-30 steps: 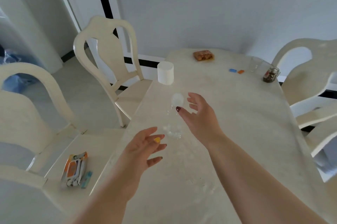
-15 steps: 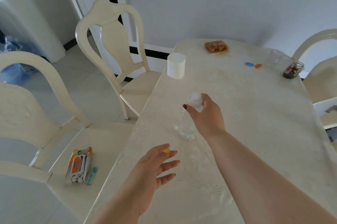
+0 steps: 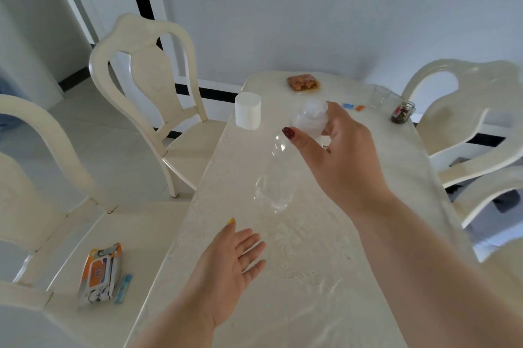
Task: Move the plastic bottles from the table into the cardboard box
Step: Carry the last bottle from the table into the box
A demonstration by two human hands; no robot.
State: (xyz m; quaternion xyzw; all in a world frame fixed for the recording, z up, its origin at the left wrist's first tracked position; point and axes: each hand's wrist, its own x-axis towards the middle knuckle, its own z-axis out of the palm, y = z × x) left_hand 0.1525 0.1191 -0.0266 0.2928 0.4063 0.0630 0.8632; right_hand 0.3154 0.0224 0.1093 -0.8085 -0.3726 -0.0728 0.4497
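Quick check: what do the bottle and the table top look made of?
Bottle: thin clear plastic by the look, glossy; the table shows through it, and the cap is cloudy white. The right hand grips its neck. Table: cream top with a soft sheen and faint veining, maybe marble or a lookalike under a clear patterned cover; unsure.

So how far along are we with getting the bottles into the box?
Done: nothing I can confirm, as the cardboard box is out of view. In hand: the right hand grips a clear plastic bottle near its white cap, tilted and lifted off the table; the left hand is open below it. Left: carrying this bottle to the box. No other clear bottle shows on the table, only a white cylinder and small items.
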